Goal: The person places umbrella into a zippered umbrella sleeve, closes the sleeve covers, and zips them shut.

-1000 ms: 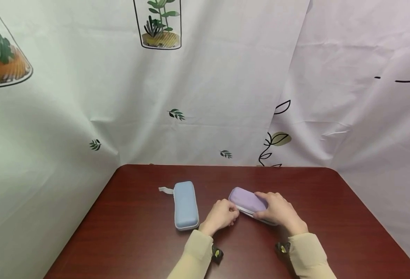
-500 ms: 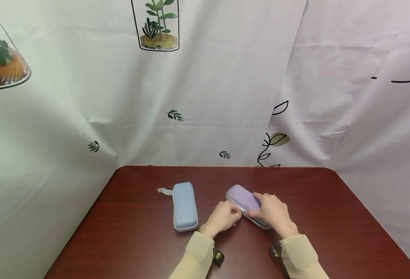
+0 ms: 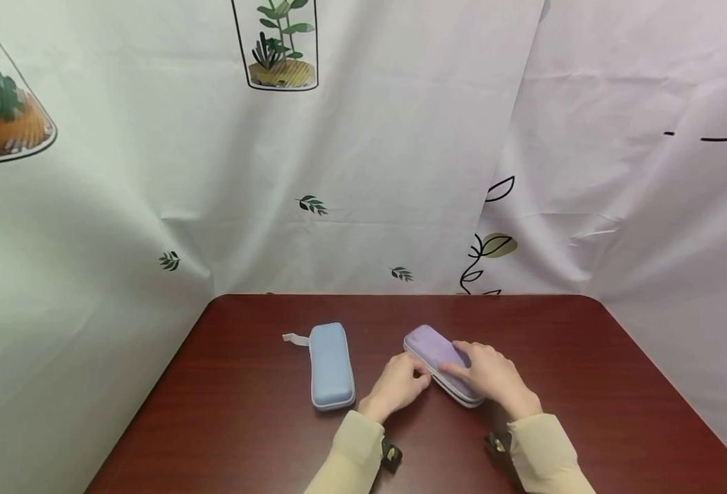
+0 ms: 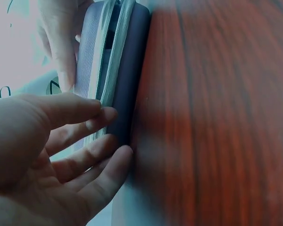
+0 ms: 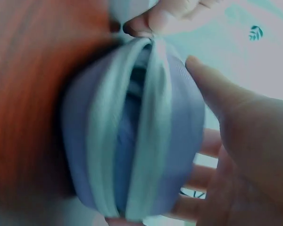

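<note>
A purple zip case [image 3: 439, 357] with white zip edging lies slantwise on the table, right of centre. My left hand [image 3: 397, 386] pinches at the zip on its near long side, thumb and forefinger together; the zip pull is hidden beneath them. Between that pinch and the case's right end the zip is parted, and a dark slit [image 5: 128, 110] shows between the two white edges in the right wrist view. Over the top of the case, my right hand [image 3: 493, 374] grips it, thumb on the near side of the lid and fingers across the far side.
A light blue zip case [image 3: 331, 366] with a white wrist strap [image 3: 296, 339] lies left of my left hand. Both rest on a dark red-brown table [image 3: 246, 425], with a white printed cloth [image 3: 363, 151] hanging behind it.
The purple case has turned clockwise, its right end swinging nearer. My left hand has shifted slightly right along the zip side; my right hand moved left, then slightly back. The blue case stays put.
</note>
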Demonstrator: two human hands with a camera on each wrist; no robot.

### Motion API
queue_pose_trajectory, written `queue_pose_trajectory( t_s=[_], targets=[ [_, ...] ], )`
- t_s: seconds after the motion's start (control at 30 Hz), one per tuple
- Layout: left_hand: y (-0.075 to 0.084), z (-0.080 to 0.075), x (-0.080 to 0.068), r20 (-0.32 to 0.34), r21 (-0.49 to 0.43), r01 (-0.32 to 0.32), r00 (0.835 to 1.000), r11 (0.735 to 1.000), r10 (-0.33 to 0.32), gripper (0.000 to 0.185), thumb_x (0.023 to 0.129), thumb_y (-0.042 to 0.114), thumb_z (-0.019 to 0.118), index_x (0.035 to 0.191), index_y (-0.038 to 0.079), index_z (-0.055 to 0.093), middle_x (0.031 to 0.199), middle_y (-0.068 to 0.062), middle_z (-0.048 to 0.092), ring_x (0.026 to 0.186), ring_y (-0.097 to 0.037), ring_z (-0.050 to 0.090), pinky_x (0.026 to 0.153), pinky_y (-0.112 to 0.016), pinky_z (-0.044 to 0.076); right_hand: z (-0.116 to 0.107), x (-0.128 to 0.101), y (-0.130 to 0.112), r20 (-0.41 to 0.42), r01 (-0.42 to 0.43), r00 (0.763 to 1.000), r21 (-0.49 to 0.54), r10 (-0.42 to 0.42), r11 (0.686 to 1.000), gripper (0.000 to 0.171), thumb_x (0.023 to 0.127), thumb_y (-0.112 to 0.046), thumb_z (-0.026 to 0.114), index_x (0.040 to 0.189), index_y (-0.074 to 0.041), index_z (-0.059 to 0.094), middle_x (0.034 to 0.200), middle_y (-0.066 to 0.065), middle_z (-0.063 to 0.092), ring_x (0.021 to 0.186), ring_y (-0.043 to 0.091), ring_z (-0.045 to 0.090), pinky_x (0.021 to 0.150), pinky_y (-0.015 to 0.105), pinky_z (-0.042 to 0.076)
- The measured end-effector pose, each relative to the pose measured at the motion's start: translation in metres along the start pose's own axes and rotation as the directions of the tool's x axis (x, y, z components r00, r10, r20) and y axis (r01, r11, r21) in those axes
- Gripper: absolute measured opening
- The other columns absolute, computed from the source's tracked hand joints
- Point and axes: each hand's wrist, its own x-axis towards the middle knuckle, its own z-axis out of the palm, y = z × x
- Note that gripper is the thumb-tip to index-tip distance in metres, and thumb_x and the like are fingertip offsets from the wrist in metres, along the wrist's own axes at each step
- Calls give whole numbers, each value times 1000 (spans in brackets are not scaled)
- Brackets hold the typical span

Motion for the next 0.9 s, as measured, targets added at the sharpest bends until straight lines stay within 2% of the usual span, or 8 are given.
queue_pose_trajectory(
  t_s=[0.17, 0.3, 0.47, 0.57, 0.63, 0.7, 0.8, 0.9],
  targets=[
    [-2, -2, -2, 3, -1, 28, 1000, 1000, -28, 15, 81, 11, 71, 69, 21, 71, 80, 12, 57, 80, -4, 55, 76, -23, 46, -1, 1, 3, -51, 38, 998, 1, -38, 999, 36, 92, -29, 65, 121, -8, 68, 113, 13, 67, 101, 37, 64, 74, 58, 49],
    [-2, -5, -1, 9, -10, 38, 999, 999, -38, 16, 82, 11, 71, 70, 21, 69, 80, 12, 57, 80, -4, 55, 74, -22, 46, -1, 3, 6, -124, 129, 984, 6, -128, 992, 26, 92, -15, 65, 116, -8, 70, 109, 9, 67, 103, 34, 62, 80, 55, 49],
    [-2, -4, 1, -9, -16, 49, 999, 999, -49, 15, 81, 11, 73, 71, 21, 70, 79, 14, 59, 79, -3, 56, 74, -22, 46, -6, 7, 17, -166, 288, 942, -53, -293, 956, 31, 90, -3, 64, 120, -8, 69, 110, 9, 67, 101, 34, 61, 80, 55, 48],
    [-3, 0, 1, -1, -33, 55, 999, 998, -55, 13, 82, 13, 74, 73, 21, 71, 78, 16, 60, 77, -3, 56, 73, -22, 46, -11, 8, 26, -118, 344, 926, -124, -358, 931, 49, 84, 6, 61, 129, -13, 64, 116, 7, 66, 103, 31, 59, 78, 55, 47],
    [-3, 2, 1, 7, -51, 68, 998, 996, -68, 12, 83, 14, 75, 74, 21, 71, 76, 17, 61, 74, -3, 55, 71, -21, 45, -14, 11, 31, -61, 393, 911, -166, -407, 904, 60, 82, 9, 60, 135, -18, 60, 121, 7, 63, 107, 29, 57, 80, 53, 45],
    [-4, 2, 0, 9, -61, 85, 996, 994, -85, 13, 84, 15, 75, 74, 22, 70, 74, 17, 60, 72, -4, 54, 69, -22, 45, -16, 15, 35, 0, 459, 883, -212, -470, 863, 68, 79, 10, 59, 139, -22, 57, 126, 8, 61, 112, 28, 55, 81, 51, 43],
    [-6, 0, -1, 3, -65, 103, 995, 993, -103, 13, 83, 15, 76, 73, 22, 70, 72, 17, 60, 71, -3, 54, 68, -22, 44, -20, 24, 38, 54, 549, 826, -306, -562, 778, 72, 78, 8, 62, 141, -26, 54, 130, 12, 59, 114, 31, 54, 82, 51, 42],
    [-9, -3, 1, -3, -63, 92, 996, 994, -92, 12, 83, 15, 76, 74, 22, 71, 73, 17, 61, 70, -3, 54, 68, -21, 44, -25, 34, 37, 68, 597, 775, -405, -628, 693, 74, 75, 4, 70, 140, -29, 55, 131, 13, 58, 113, 33, 55, 82, 52, 43]
  ],
)
